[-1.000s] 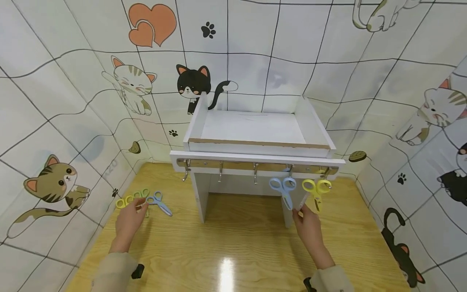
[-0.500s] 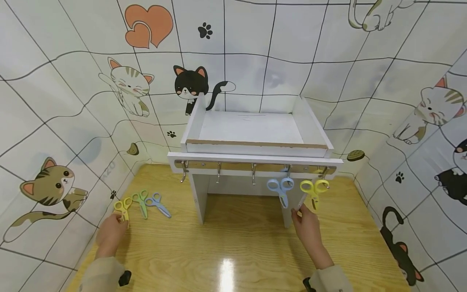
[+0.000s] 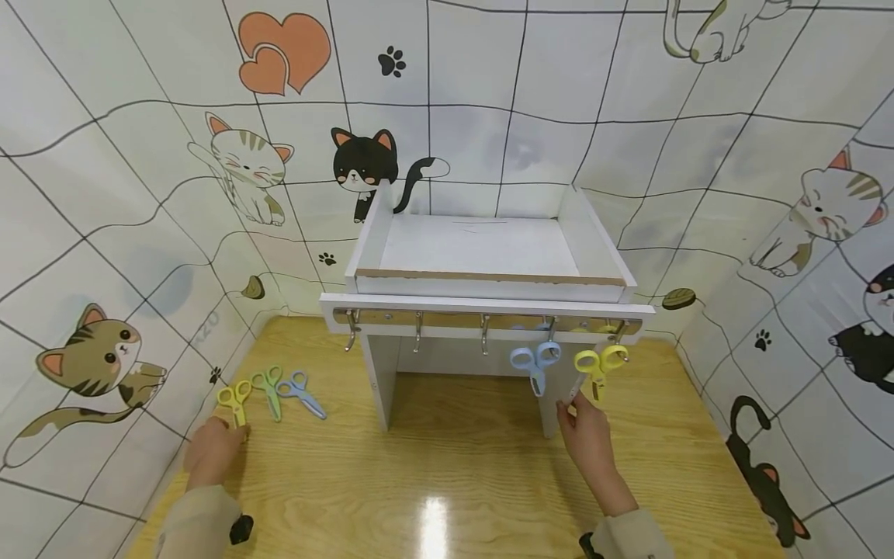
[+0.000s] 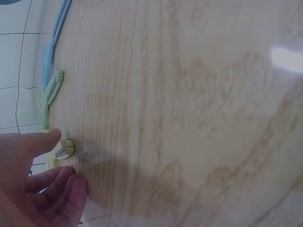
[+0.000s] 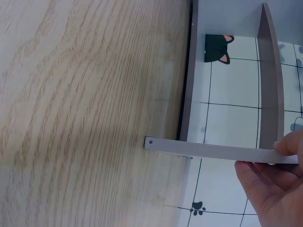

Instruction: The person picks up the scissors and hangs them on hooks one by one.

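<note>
Three small scissors lie at the table's left: yellow scissors (image 3: pixel 233 398), green scissors (image 3: pixel 268 389) and blue scissors (image 3: pixel 300 392). My left hand (image 3: pixel 213 449) is at the blade end of the yellow pair (image 4: pixel 63 149), thumb on one side and curled fingers (image 4: pixel 64 187) on the other. A white shelf (image 3: pixel 489 256) stands mid-table with a hook rail (image 3: pixel 482 320). Another blue pair (image 3: pixel 534 362) and another yellow pair (image 3: pixel 601 365) hang from its right hooks. My right hand (image 3: pixel 585 435) holds the front edge of the shelf's right leg (image 5: pixel 213 150) between thumb and fingers.
The wooden table (image 3: pixel 461 473) is fenced by cat-patterned walls (image 3: pixel 105 233) on the left, back and right. Three hooks (image 3: pixel 419 330) on the rail's left and middle hang bare. The shelf's left leg (image 3: pixel 380 384) stands right of the loose scissors.
My left hand has moved left from the green and blue scissors to the tip of the yellow pair. My right hand has stayed on the shelf's leg.
</note>
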### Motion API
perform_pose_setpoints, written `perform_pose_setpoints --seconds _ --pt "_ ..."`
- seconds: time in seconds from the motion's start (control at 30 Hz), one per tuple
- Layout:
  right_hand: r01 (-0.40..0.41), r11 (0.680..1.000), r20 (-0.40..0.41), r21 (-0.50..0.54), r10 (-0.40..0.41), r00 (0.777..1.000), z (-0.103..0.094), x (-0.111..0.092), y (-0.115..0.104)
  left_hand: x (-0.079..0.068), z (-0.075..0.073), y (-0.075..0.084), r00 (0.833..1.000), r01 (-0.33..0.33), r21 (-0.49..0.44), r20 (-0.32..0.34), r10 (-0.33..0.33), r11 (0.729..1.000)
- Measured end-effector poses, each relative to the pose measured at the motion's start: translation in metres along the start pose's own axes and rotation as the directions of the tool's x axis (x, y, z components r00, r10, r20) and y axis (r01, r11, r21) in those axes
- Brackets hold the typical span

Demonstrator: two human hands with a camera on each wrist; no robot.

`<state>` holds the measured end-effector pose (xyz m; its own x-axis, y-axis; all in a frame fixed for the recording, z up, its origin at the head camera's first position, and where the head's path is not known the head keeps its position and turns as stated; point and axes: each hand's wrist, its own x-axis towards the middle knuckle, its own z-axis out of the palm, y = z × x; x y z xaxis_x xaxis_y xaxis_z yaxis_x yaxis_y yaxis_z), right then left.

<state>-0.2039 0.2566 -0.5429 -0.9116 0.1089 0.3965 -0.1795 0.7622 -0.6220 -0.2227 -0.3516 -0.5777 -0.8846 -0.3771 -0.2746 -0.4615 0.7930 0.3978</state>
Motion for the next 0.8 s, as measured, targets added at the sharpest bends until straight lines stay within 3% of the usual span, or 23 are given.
perform_pose_setpoints --seconds 0.33,0.8 --pt "-0.006 1.0 -0.004 -0.006 0.006 1.0 0.0003 0.0 -0.002 0.002 0.0014 0.0024 0.999 -0.042 -0.026 0.02 0.043 0.999" --pt "0.001 1.0 -0.006 -0.004 -0.001 1.0 -0.0017 -0.0007 -0.006 0.0 -0.0017 -0.0064 0.995 -0.082 -0.148 0.043 0.089 0.986"
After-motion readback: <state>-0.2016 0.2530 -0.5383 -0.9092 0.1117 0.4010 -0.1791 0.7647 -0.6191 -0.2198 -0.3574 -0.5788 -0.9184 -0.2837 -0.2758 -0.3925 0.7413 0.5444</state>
